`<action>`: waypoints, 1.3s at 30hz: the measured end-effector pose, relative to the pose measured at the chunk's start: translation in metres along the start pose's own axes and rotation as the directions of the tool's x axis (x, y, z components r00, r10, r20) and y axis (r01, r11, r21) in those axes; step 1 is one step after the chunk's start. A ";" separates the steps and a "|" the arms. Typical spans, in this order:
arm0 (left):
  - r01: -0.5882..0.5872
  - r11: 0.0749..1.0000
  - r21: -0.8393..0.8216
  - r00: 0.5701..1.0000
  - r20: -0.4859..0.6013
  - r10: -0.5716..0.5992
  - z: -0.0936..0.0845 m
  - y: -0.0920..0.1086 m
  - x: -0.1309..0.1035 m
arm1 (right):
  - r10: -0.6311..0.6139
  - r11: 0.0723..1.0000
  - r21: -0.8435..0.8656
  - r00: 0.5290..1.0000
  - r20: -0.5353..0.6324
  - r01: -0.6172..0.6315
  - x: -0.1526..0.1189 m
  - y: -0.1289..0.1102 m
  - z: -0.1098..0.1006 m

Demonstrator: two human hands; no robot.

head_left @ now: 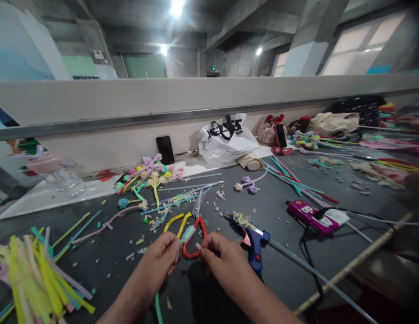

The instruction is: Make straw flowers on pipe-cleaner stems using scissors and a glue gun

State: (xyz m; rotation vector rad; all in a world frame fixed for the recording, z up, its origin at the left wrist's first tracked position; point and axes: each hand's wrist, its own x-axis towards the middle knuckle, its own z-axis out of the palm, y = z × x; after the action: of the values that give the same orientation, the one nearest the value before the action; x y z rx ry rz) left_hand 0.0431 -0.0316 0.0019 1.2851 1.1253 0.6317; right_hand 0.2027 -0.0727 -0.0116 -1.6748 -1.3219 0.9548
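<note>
My left hand (pixel 166 253) is closed in a pinch on a green pipe cleaner (pixel 158 308), whose tail hangs below the hand. At the fingertips shows a short pastel green and pink fuzzy piece (pixel 188 233), over the scissors' handles. My right hand (pixel 220 253) is also closed, with a small pale pink bit (pixel 198 246) between thumb and forefinger. Just beyond both hands lie scissors (pixel 197 209) with one yellow and one red handle, blades pointing away. Right of my right hand rests a blue hot glue gun (pixel 255 247), its nozzle crusted with coloured scraps.
Yellow and pastel pipe cleaners (pixel 37 274) are heaped at left. Fuzzy flowers (pixel 155 173) lie behind the scissors among scattered clippings. A phone (pixel 165 150) and a white bag (pixel 226 141) stand at the back partition. At right are a purple corded device (pixel 315 217) and a glue stick (pixel 317 274).
</note>
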 end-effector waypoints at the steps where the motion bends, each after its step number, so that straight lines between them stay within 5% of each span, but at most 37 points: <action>1: 0.017 1.000 0.015 1.000 -0.001 -0.017 0.000 -0.001 -0.001 | 0.006 1.000 0.023 1.000 0.009 -0.006 -0.001 0.000 0.000; 6: -0.034 0.995 0.095 0.996 -0.079 0.042 0.001 0.003 -0.006 | -0.004 0.997 0.083 0.999 0.038 0.000 -0.008 -0.007 -0.004; 12: -0.097 0.989 0.110 0.987 -0.114 0.109 -0.001 0.010 -0.012 | -0.196 0.970 -0.145 0.980 0.020 0.197 -0.009 -0.011 -0.010; 15: -0.019 0.999 -0.031 0.995 -0.101 0.016 -0.001 0.005 -0.010 | -0.400 0.888 -0.213 0.914 0.075 0.406 -0.015 -0.006 -0.015; 17: 0.079 0.985 -0.153 0.994 -0.062 -0.089 0.000 0.000 -0.008 | -0.434 0.852 -0.287 0.897 0.081 0.438 -0.024 0.002 -0.024; 22: 0.142 0.950 -0.279 0.990 0.042 -0.136 0.000 -0.007 -0.004 | -0.235 0.868 -0.476 0.962 -0.140 0.143 -0.054 0.039 -0.064; 27: 0.185 0.942 -0.279 0.982 0.095 -0.164 0.004 -0.010 -0.002 | 0.089 0.846 -0.464 0.928 -0.363 -0.262 -0.054 0.053 -0.089; 33: 0.150 0.951 -0.269 0.989 0.053 -0.141 0.008 -0.009 -0.005 | 0.181 0.702 -0.624 0.934 -0.309 -0.343 -0.029 0.033 -0.083; 39: 0.112 0.958 -0.264 0.994 0.015 -0.112 0.010 -0.010 -0.003 | 0.329 0.831 -0.361 0.897 -0.295 -0.423 -0.023 0.042 -0.085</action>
State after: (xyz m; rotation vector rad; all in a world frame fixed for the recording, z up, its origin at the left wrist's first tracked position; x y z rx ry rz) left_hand 0.0488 -0.0410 -0.0076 0.9853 1.0658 0.6724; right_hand 0.2916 -0.1118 -0.0127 -2.3702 -1.1115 0.6947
